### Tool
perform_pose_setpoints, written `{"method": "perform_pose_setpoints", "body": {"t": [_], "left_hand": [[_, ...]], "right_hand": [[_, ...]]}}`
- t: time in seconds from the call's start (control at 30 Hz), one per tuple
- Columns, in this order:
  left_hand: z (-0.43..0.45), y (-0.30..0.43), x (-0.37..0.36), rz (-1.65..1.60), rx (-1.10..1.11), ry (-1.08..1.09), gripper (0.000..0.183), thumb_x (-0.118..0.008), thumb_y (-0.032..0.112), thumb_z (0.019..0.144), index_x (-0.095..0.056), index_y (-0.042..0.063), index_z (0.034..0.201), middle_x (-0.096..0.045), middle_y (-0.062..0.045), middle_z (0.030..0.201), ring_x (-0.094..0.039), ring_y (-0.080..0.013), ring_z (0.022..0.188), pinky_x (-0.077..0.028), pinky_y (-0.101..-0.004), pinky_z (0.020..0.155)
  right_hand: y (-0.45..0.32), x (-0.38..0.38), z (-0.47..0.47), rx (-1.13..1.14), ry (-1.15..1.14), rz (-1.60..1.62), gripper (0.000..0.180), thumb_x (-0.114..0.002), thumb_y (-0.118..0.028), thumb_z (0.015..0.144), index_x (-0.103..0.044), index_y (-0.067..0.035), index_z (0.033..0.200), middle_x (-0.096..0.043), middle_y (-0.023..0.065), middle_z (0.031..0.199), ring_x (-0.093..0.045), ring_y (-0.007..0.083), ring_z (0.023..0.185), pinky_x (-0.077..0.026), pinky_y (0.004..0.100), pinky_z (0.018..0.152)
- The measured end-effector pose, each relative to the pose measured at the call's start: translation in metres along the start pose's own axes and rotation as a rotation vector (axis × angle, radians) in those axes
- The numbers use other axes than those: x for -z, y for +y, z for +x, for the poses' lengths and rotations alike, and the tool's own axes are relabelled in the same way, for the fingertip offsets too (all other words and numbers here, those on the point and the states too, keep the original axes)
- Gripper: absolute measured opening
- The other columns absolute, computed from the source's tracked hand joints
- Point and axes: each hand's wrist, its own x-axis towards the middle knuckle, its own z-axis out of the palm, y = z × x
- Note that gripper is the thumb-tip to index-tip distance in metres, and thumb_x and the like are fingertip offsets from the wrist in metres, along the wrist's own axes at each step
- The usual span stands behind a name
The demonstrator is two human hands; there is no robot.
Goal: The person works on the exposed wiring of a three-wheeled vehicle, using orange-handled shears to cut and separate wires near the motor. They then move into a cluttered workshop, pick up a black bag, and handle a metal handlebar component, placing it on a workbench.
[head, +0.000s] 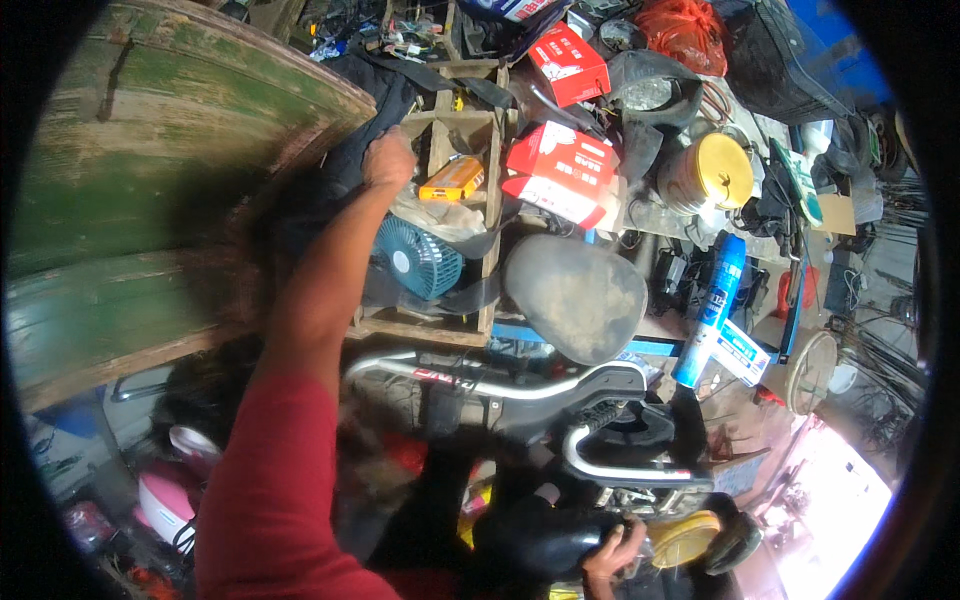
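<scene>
My left hand [390,157], its arm in a red sleeve, reaches to the far left corner of a wooden compartment tray [491,195]. The hand's fingers are curled down and hidden, beside dark cloth [352,142]. An orange-yellow box [453,178] lies in the tray, right of this hand. Nearer to me, a teal fan [420,257] with a round grille sits by the forearm. My right hand [619,549] is low in the view, its fingers bent next to a dark, smooth object [555,540]. What it grips, if anything, is unclear.
A worn green wooden panel [150,187] rises at left. Red cartons [566,161], a yellow-lidded bucket [720,172] and a blue spray can [711,311] stand right of the tray. A dusty grey rounded seat [577,296] and a white metal frame [480,386] lie before me.
</scene>
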Motion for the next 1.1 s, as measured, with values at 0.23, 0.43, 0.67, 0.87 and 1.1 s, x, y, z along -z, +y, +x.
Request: {"method": "perform_pose_setpoints", "body": {"t": [0.23, 0.43, 0.67, 0.87, 1.1], "left_hand": [[-0.052, -0.012, 0.074, -0.964, -0.118, 0.114, 0.016, -0.065, 0.004, 0.095, -0.063, 0.001, 0.111, -0.071, -0.013, 0.104, -0.071, -0.0250, 0.089, -0.058, -0.0369, 0.079], [-0.117, 0.046, 0.155, -1.340, -0.262, -0.011, 0.014, -0.062, -0.002, 0.100, -0.062, 0.002, 0.113, -0.068, -0.008, 0.102, -0.070, -0.0167, 0.088, -0.059, -0.0288, 0.072], [-0.177, 0.099, 0.204, -1.728, -0.411, -0.224, 0.017, -0.066, 0.002, 0.098, -0.062, 0.003, 0.114, -0.071, -0.014, 0.103, -0.071, -0.0192, 0.086, -0.062, -0.0326, 0.077], [-0.224, 0.134, 0.230, -1.900, -0.480, -0.337, 0.012, -0.064, 0.003, 0.099, -0.061, 0.003, 0.111, -0.070, -0.015, 0.107, -0.071, -0.0205, 0.090, -0.060, -0.0322, 0.073], [-0.337, 0.177, 0.237, -1.380, -0.603, -0.689, 0.007, -0.068, 0.000, 0.097, -0.066, 0.004, 0.103, -0.071, -0.006, 0.099, -0.069, -0.0143, 0.095, -0.058, -0.0310, 0.079]], "right_hand": [[-0.020, 0.004, 0.005, -0.043, 0.012, 0.084, 0.041, -0.053, -0.033, 0.101, -0.061, 0.003, 0.119, -0.063, 0.0214, 0.112, -0.059, 0.0389, 0.108, -0.044, 0.0454, 0.100], [-0.003, 0.002, 0.004, 0.059, 0.036, 0.019, 0.043, -0.055, -0.034, 0.103, -0.065, 0.006, 0.116, -0.064, 0.0266, 0.112, -0.058, 0.0461, 0.107, -0.043, 0.0524, 0.099], [-0.001, 0.004, 0.003, 0.039, 0.038, 0.024, 0.037, -0.061, -0.030, 0.098, -0.065, 0.002, 0.117, -0.065, 0.0226, 0.114, -0.059, 0.0425, 0.110, -0.044, 0.0488, 0.099], [-0.014, 0.023, 0.013, 0.024, -0.093, -0.034, 0.033, -0.067, -0.025, 0.092, -0.065, 0.002, 0.111, -0.066, 0.0251, 0.110, -0.059, 0.0456, 0.106, -0.045, 0.0525, 0.096], [-0.174, 0.054, 0.059, 0.010, -0.623, 1.190, 0.061, -0.069, -0.043, 0.099, -0.052, -0.001, 0.138, -0.068, 0.0160, 0.120, -0.067, 0.0256, 0.099, -0.055, 0.0384, 0.085]]}}
